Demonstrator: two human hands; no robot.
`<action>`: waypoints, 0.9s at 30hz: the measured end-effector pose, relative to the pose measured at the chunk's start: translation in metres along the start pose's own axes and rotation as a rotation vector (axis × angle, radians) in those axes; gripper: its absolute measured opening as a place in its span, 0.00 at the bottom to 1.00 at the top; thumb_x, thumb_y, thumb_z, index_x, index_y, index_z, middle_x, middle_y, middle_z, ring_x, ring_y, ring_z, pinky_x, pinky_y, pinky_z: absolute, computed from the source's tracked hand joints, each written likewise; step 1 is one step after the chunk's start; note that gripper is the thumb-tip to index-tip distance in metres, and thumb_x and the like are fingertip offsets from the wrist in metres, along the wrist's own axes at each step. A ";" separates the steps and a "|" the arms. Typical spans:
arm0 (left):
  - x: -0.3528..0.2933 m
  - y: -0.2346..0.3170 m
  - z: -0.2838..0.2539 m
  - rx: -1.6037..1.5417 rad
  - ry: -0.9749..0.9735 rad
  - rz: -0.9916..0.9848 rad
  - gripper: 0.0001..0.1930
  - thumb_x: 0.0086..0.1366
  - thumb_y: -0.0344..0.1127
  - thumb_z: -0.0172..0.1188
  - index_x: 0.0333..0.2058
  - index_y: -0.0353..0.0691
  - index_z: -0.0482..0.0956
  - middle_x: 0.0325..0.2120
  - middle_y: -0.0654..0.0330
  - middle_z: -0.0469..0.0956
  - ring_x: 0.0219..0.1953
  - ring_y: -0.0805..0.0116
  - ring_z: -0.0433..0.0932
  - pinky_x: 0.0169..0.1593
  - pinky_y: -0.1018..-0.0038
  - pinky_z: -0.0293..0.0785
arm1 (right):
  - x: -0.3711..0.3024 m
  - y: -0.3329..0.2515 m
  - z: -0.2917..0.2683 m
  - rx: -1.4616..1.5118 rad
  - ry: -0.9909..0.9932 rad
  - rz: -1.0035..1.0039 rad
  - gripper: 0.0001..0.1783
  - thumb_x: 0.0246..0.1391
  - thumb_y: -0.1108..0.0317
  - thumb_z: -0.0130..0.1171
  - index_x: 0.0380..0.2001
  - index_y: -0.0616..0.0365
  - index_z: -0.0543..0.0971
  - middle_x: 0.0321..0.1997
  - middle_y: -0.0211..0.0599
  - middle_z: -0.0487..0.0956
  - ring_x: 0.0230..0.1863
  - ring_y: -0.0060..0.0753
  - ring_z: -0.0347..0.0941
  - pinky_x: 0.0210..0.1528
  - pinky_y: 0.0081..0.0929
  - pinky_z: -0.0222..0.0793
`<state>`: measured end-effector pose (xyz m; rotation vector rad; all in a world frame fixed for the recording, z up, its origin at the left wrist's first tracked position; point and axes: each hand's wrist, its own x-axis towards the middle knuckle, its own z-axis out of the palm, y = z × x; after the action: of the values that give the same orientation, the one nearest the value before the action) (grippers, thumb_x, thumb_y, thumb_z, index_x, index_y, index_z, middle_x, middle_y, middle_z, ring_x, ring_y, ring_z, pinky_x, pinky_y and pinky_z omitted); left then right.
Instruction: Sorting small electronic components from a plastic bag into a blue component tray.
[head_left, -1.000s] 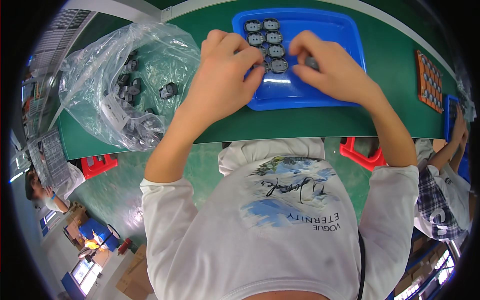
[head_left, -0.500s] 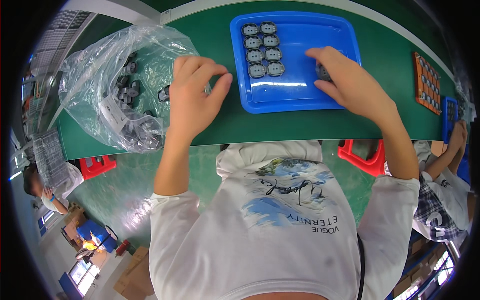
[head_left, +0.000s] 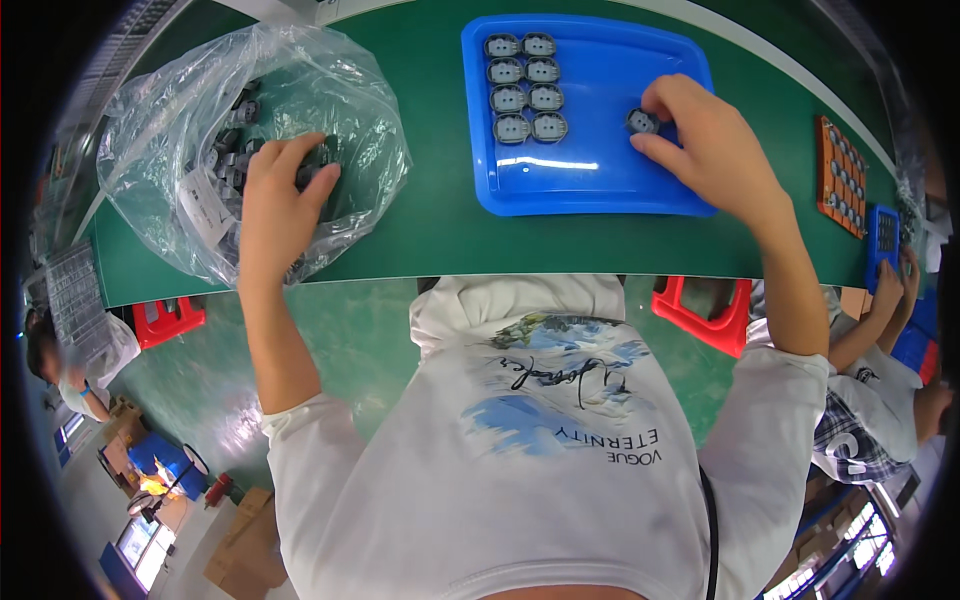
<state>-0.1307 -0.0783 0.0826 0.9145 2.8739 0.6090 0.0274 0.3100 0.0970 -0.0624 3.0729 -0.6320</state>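
Observation:
My left hand reaches into the mouth of a clear plastic bag at the left, its thumb and fingers curled around a small grey part. The fingers partly hide that part. More grey parts are heaped in the bag. My right hand is over the right side of a blue tray, thumb and index finger on either side of a round grey part. Two columns of similar grey parts stand in rows at the tray's left side.
Further right on the green table are an orange board with rows of small parts and a smaller blue tray, where another person's hands are. Red stools stand below the table edge. Another person sits at the far left.
My left hand has moved left into the bag and closed around a grey part. In the tray, the right hand's part has shifted slightly away from me, and its index finger has drawn in.

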 end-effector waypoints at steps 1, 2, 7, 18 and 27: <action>-0.001 -0.004 -0.005 -0.001 -0.001 -0.007 0.19 0.60 0.33 0.67 0.51 0.40 0.79 0.41 0.51 0.76 0.48 0.50 0.74 0.51 0.61 0.71 | 0.000 -0.002 0.000 0.001 -0.005 -0.004 0.16 0.52 0.69 0.66 0.44 0.58 0.76 0.46 0.39 0.75 0.42 0.46 0.76 0.43 0.36 0.73; -0.002 -0.010 -0.010 0.043 -0.032 0.004 0.19 0.60 0.34 0.67 0.51 0.40 0.79 0.41 0.52 0.76 0.46 0.51 0.75 0.50 0.62 0.71 | -0.001 -0.005 0.000 -0.020 -0.041 -0.032 0.13 0.52 0.70 0.65 0.41 0.59 0.76 0.43 0.39 0.75 0.41 0.45 0.76 0.43 0.37 0.73; -0.007 -0.001 -0.009 0.021 -0.094 -0.083 0.19 0.58 0.31 0.68 0.48 0.39 0.79 0.39 0.53 0.76 0.37 0.55 0.76 0.44 0.64 0.73 | -0.006 -0.014 -0.004 0.011 -0.131 -0.215 0.09 0.50 0.73 0.65 0.34 0.61 0.77 0.42 0.39 0.73 0.39 0.42 0.74 0.42 0.35 0.72; -0.008 -0.009 0.009 -0.278 0.114 0.141 0.10 0.56 0.24 0.66 0.38 0.39 0.82 0.39 0.58 0.78 0.33 0.63 0.79 0.38 0.71 0.76 | 0.001 -0.018 -0.010 0.171 -0.233 -0.213 0.07 0.47 0.78 0.65 0.33 0.63 0.80 0.43 0.39 0.70 0.42 0.40 0.72 0.45 0.31 0.71; -0.008 -0.027 -0.009 -0.445 -0.163 -0.164 0.07 0.61 0.27 0.62 0.39 0.35 0.80 0.29 0.61 0.79 0.30 0.70 0.78 0.38 0.72 0.73 | 0.001 -0.017 -0.007 0.156 -0.224 -0.209 0.07 0.49 0.77 0.63 0.34 0.63 0.80 0.40 0.39 0.70 0.41 0.41 0.73 0.45 0.33 0.70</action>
<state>-0.1401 -0.1064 0.0793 0.6209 2.4816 1.0428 0.0272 0.2966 0.1101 -0.4264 2.8125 -0.8095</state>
